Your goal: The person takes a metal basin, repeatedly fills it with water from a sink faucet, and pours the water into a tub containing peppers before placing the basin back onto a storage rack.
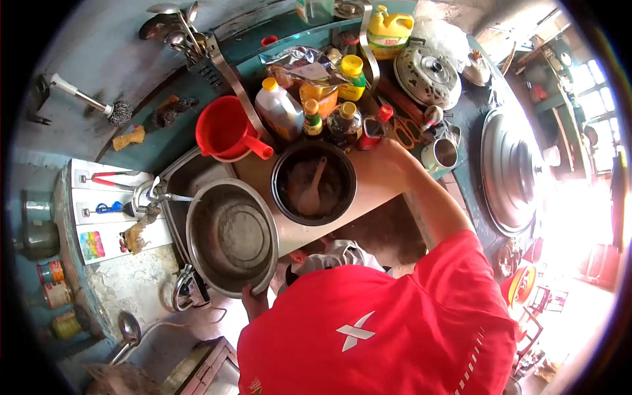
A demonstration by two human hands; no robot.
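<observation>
Down at the left, my left hand [253, 297] grips the near rim of a large metal basin [230, 237], with its fingers partly hidden at the edge. My right hand [383, 146] is stretched to the back of the counter, beside a small bottle with a red cap [374, 126]; its fingers blur into the things there and their grip is unclear. Between the hands sits a black pot [280, 191] with dark contents and a wooden paddle [315, 191] leaning inside. Sauce bottles [345, 125] stand just behind the pot.
A red dipper [225, 127] lies behind the basin, which rests partly over a sink [176, 197]. At the right are a metal mug [441, 155], scissors [405, 131], a patterned lidded pot [429, 76] and a large silver lid [510, 171]. A yellow jug [388, 34] stands at the back.
</observation>
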